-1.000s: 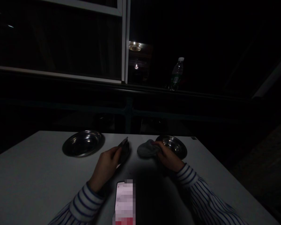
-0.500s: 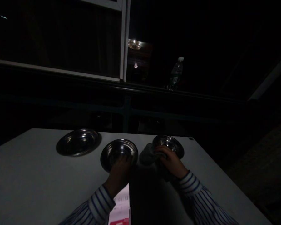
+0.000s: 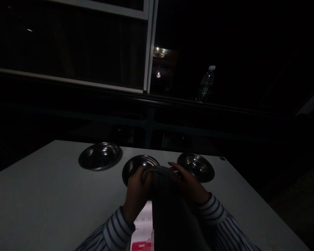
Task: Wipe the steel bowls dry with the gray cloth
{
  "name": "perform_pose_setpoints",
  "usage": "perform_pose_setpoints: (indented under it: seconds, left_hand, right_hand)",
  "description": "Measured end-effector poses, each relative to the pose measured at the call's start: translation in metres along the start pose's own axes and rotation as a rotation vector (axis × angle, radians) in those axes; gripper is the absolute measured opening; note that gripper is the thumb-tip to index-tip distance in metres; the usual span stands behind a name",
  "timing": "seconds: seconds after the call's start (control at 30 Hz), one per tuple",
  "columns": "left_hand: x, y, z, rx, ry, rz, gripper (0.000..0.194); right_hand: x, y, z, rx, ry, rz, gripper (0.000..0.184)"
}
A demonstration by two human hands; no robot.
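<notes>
A dark grey cloth (image 3: 161,174) hangs between my two hands. My left hand (image 3: 138,183) is closed on its left upper edge, in front of the middle steel bowl (image 3: 128,170), partly covering it. At the cloth's right side my right hand (image 3: 189,183) grips it, with one finger stretched toward the left; part of this grip is lost in the dark. Just behind the right hand is another shiny steel bowl (image 3: 199,169). A wider steel bowl (image 3: 99,157) sits at the far left. Below the left hand a lit phone screen (image 3: 143,223) shows, partly covered by the cloth.
The white table (image 3: 54,202) ends at a dark gap, with a railing behind it. Beyond, a plastic bottle (image 3: 206,85) with a white cap stands on a ledge beside a white window frame (image 3: 150,45). The scene is very dim.
My left hand has come out of the middle bowl and taken hold of the cloth. The cloth is now stretched between both hands. The view has shifted slightly left.
</notes>
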State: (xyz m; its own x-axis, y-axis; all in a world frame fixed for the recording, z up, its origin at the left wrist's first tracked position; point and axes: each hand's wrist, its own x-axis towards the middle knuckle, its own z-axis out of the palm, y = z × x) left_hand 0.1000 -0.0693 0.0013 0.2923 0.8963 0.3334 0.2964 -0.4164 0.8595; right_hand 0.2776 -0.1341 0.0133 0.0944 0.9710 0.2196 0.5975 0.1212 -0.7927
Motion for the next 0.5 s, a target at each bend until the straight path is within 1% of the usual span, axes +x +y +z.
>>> perform_pose_setpoints:
  seconds: [0.03,0.07,0.1,0.17,0.23,0.3,0.33,0.37,0.4,0.43,0.47,0.5]
  left_hand:
    - [-0.001,-0.002,0.003,-0.025,0.082,-0.054,0.023]
    - [-0.003,-0.005,0.007,-0.064,0.121,-0.108,0.024]
    - [-0.004,-0.006,0.011,-0.122,0.124,-0.161,0.026]
    - [-0.006,-0.009,0.017,-0.306,0.030,-0.230,0.033]
    - [-0.006,-0.010,0.016,-0.383,-0.034,-0.264,0.042]
    - [-0.004,-0.011,0.008,-0.462,-0.131,-0.301,0.052]
    - [-0.003,-0.012,0.000,-0.513,-0.181,-0.323,0.055]
    - [-0.001,-0.016,-0.008,-0.557,-0.207,-0.344,0.056]
    - [0.001,-0.020,-0.018,-0.575,-0.191,-0.365,0.054]
    - [0.003,-0.027,-0.028,-0.542,-0.099,-0.374,0.051]
    - [0.005,-0.035,-0.037,-0.443,0.062,-0.380,0.048]
    - [0.007,-0.044,-0.045,-0.292,0.237,-0.382,0.046]
  right_hand:
    - [0.002,0.000,0.008,0.046,0.043,0.026,0.039]
    - [0.004,-0.001,0.017,0.080,0.086,0.029,0.037]
    - [0.007,-0.002,0.027,0.095,0.113,-0.001,0.036]
    - [0.013,-0.002,0.043,0.055,0.117,-0.125,0.036]
    - [0.019,-0.001,0.053,-0.033,0.089,-0.244,0.039]
    - [0.027,0.002,0.056,-0.107,0.060,-0.297,0.039]
    - [0.031,0.003,0.056,-0.128,0.039,-0.302,0.037]
    - [0.037,0.003,0.054,-0.145,0.018,-0.299,0.035]
    - [0.043,0.004,0.053,-0.166,0.005,-0.285,0.034]
    - [0.050,0.004,0.052,-0.199,0.002,-0.263,0.033]
    - [0.058,0.003,0.052,-0.246,-0.003,-0.239,0.033]
    - [0.066,0.003,0.053,-0.306,-0.019,-0.217,0.034]
